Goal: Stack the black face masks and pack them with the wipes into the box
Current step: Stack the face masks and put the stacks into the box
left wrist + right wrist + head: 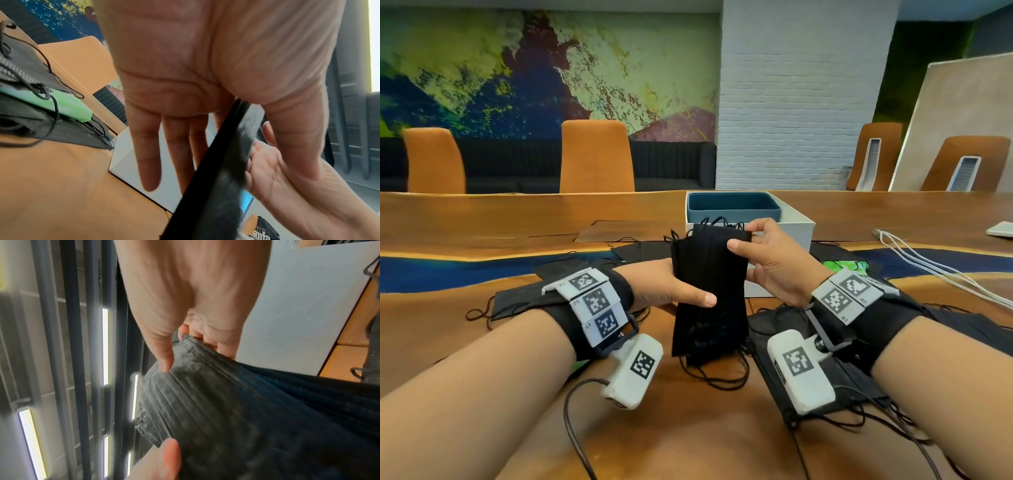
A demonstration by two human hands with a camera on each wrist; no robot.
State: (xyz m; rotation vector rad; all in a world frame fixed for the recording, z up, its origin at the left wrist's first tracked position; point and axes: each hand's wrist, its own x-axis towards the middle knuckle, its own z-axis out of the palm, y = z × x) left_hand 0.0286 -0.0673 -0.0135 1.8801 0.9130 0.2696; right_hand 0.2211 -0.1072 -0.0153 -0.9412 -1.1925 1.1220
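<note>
Head view, from nine o'clock across to three: loose black masks [524, 298] lie flat on the wooden surface [482, 219] beneath the left forearm, their ear loops trailing. The left hand [664, 284] pinches the stack of black face masks [710, 291], thumb across the near face at mid-height and fingers behind it. The stack stands upright above the surface, its ear loops hanging from the bottom edge. At twelve o'clock, just behind the stack, sits the white box [796, 229] with a blue tray [732, 205] in it. The right hand [774, 263] grips the stack's upper right edge, thumb in front and fingers curled behind. More masks [825, 359] lie under the right wrist, and a green wipes packet [842, 265] shows at two o'clock of that hand, beside the box. White cables [935, 263] run across the surface at three o'clock.

Left wrist view shows the left hand [195, 73] with the stack [216, 170] held edge-on between thumb and straight fingers [148, 154]; another green packet [68, 104] lies among masks at nine o'clock.

Right wrist view shows the right hand [189, 296] pinching the pleated stack [236, 410] at its top corner.
</note>
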